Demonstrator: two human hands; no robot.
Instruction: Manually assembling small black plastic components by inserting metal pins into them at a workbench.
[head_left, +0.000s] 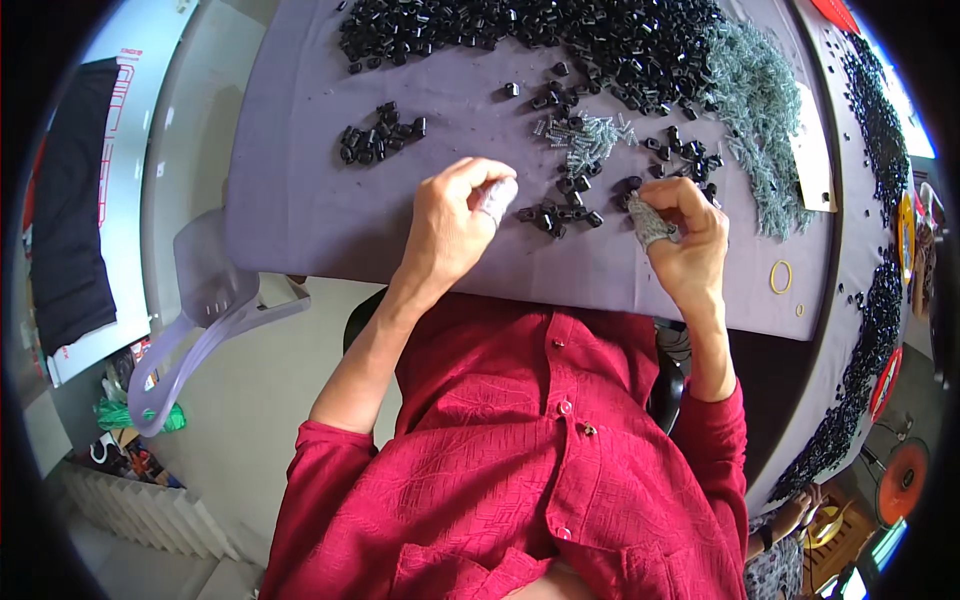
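My left hand (455,215) is closed in a pinch above the table, with a pale wrap on a finger. Whatever lies between its fingertips is too small to make out. To its right, my right hand (690,225), thumb wrapped in grey cloth, pinches a small black plastic piece (629,186). Between the hands lie loose black plastic pieces (560,217) and a little heap of metal springs (590,138). A separate cluster of black pieces (378,135) sits beyond my left hand.
A large pile of black pieces (640,50) covers the far side of the mauve-covered table (300,200), beside a big heap of springs (755,110). Rubber bands (781,277) lie near the right corner. A plastic stool (205,275) stands left. Another person (785,540) is at the lower right.
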